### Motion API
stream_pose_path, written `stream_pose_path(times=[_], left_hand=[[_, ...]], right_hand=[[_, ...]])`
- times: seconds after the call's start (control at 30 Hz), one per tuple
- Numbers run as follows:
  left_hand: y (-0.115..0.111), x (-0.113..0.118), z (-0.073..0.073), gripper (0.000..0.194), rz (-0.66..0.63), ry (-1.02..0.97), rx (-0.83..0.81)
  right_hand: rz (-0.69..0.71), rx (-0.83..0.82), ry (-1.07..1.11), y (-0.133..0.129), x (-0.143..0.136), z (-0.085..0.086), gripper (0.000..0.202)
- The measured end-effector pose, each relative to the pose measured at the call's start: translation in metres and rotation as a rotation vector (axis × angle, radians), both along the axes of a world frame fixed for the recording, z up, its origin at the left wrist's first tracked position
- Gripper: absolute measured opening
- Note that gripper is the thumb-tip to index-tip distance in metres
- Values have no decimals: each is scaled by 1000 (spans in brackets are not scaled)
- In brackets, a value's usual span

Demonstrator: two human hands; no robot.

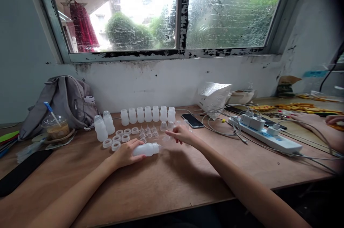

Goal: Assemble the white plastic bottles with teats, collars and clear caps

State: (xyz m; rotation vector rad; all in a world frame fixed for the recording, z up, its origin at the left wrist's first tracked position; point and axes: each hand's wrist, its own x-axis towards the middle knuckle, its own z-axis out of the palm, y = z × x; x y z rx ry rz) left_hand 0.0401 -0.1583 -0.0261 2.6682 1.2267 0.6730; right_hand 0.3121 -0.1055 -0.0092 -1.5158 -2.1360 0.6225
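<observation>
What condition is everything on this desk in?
Held bottle: tipped on its side
Other bottles: standing
Rings: loose, lying flat
Clear teats: some standing upright
Phone: flat, screen dark
Drink cup: straw in, partly full
Power strip: chargers plugged in
Backpack: propped upright
Cables: loosely tangled

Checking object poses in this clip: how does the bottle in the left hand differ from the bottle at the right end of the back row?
The held bottle lies tipped sideways, while the row-end bottle stands on the table. The left hand grips the held bottle; neither hand holds the row-end bottle. Both look whitish and cloudy.
</observation>
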Motion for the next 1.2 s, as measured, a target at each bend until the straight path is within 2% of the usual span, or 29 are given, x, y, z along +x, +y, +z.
stream_pose_path(times=[0.2, 0.43, 0.7, 0.9, 1.03, 1.2], left_hand=[[0, 0, 0, 37, -4, -3, 12], [0, -1, -1, 37, 3, 10, 6], [-1, 1, 0, 39, 2, -10, 18], [0, 0, -1, 38, 15, -33, -27], [5, -1, -6, 35, 41, -63, -72], [9, -2, -8, 33, 40, -86, -112]], right_hand=[[-61, 140, -183, 4, -11, -15, 62], [-9, 59, -334, 1, -14, -25, 66], [34, 141, -435, 0, -21, -35, 59], [47, 171, -371, -6, -23, -33, 59], [182, 200, -228, -9, -21, -28, 53], [298, 148, -180, -6, -16, -25, 48]])
